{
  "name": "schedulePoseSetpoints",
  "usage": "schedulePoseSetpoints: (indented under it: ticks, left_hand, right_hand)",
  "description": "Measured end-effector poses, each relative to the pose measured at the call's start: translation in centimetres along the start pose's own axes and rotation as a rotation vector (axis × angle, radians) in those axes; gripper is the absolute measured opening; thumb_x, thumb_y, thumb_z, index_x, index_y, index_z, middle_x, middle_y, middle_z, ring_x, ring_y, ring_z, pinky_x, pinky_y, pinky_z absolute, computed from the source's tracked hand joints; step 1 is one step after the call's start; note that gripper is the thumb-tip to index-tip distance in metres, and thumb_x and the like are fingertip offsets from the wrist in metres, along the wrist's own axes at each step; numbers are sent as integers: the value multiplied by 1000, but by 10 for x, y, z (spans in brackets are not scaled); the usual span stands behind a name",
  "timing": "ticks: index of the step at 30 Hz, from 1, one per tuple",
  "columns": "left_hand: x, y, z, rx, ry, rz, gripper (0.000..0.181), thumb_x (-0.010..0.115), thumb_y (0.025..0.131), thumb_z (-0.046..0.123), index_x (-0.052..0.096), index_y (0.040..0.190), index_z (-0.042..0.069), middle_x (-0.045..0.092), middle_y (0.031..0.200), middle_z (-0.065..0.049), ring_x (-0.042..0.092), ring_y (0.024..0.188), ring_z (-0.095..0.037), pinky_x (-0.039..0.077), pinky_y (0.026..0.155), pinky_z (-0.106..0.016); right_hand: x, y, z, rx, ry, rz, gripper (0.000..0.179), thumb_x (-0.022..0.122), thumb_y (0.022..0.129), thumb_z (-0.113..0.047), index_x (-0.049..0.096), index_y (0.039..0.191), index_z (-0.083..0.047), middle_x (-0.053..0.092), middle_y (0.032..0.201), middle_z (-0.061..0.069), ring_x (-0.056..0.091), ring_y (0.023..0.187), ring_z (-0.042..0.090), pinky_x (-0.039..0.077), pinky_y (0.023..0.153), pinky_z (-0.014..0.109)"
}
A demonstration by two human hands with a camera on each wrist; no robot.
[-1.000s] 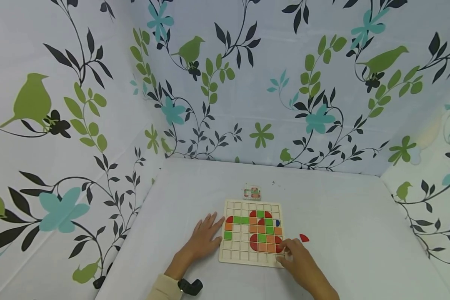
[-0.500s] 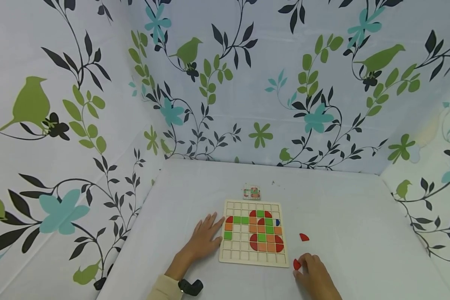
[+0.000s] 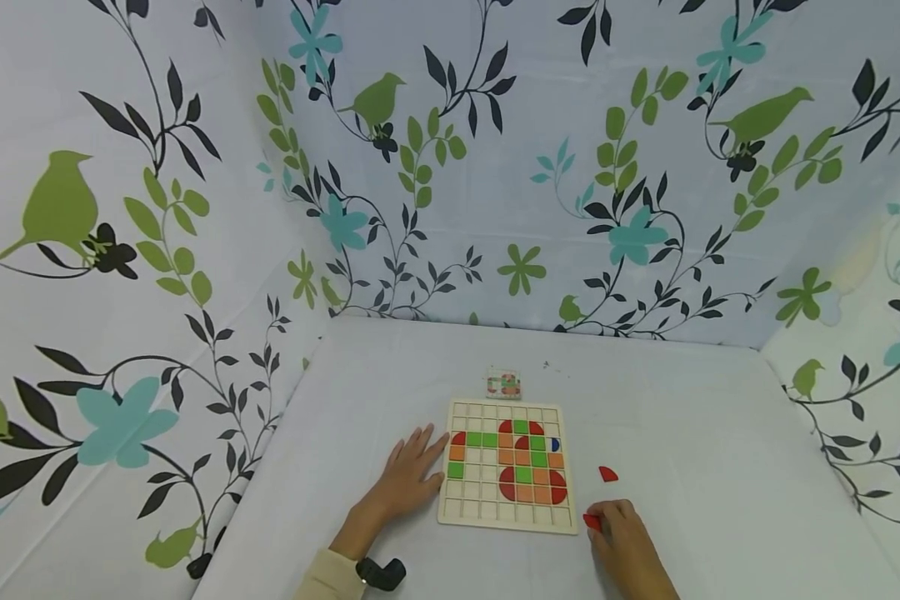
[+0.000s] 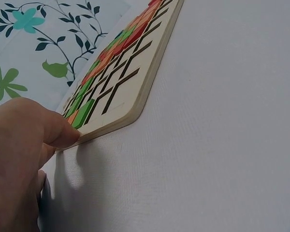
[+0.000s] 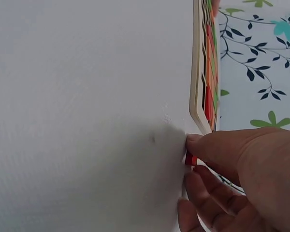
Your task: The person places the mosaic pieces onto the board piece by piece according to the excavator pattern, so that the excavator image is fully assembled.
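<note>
A wooden grid board (image 3: 480,512) lies on the table, with red, orange and green square and rounded tiles and one blue tile set in its cells. My left hand (image 3: 405,477) rests at the board's left edge, fingers spread; in the left wrist view its thumb (image 4: 63,133) touches the rim. Just off the board's lower right corner, my right hand (image 3: 624,537) pinches a red quarter-circle tile (image 3: 592,522) between thumb and fingers. The right wrist view shows only a sliver of this red tile (image 5: 190,158), the rest hidden by the fingers.
A second red quarter-circle tile (image 3: 608,474) lies loose to the right of the board. Behind the board is a small pattern card (image 3: 503,384). Patterned cloth (image 3: 450,167) hangs around the back and sides of the white table (image 3: 690,417).
My right hand has left the board's right edge and moved right and toward me, now with the red quarter-circle tile, which has turned slightly. My left hand has stayed in place.
</note>
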State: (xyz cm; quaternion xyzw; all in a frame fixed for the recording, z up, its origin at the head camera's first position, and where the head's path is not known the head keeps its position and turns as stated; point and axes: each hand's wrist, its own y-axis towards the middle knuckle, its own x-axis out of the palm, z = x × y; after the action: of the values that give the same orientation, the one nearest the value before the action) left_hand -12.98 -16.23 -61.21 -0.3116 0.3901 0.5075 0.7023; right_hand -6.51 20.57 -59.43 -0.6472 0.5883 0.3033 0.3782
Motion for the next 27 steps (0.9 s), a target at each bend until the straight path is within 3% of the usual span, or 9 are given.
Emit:
schedulePoseSetpoints:
  ticks: [6,18,22,27]
  left_hand:
    - [-1,0,0,-3,-3,-9,64,54,105,31,39,165,18,26,174,-17,19,162,-40,16,127,-65]
    - [1,0,-3,9,5,-1,63,53,104,31,40,164,18,28,173,-17,20,162,-40,18,127,-66]
    - [2,0,-3,9,3,6,63,54,103,30,41,164,17,28,173,-17,21,161,-40,18,126,-66]
    - [1,-1,-3,6,-7,5,63,54,104,31,41,164,18,27,173,-17,20,162,-40,17,127,-65]
  right_hand:
    - [-1,5,1,-28,-11,10,19,81,92,-5,72,109,-3,59,102,5,58,90,16,61,93,44]
    - [-2,25,-8,-11,29,40,23,78,95,-9,69,114,0,60,103,8,60,96,20,59,94,47]
    - [1,29,-22,-11,64,60,24,77,97,-12,70,117,-2,61,109,9,62,99,22,59,92,46]
    - [16,29,-54,-84,90,63,26,77,98,-18,71,121,-7,61,112,5,60,98,17,58,88,38]
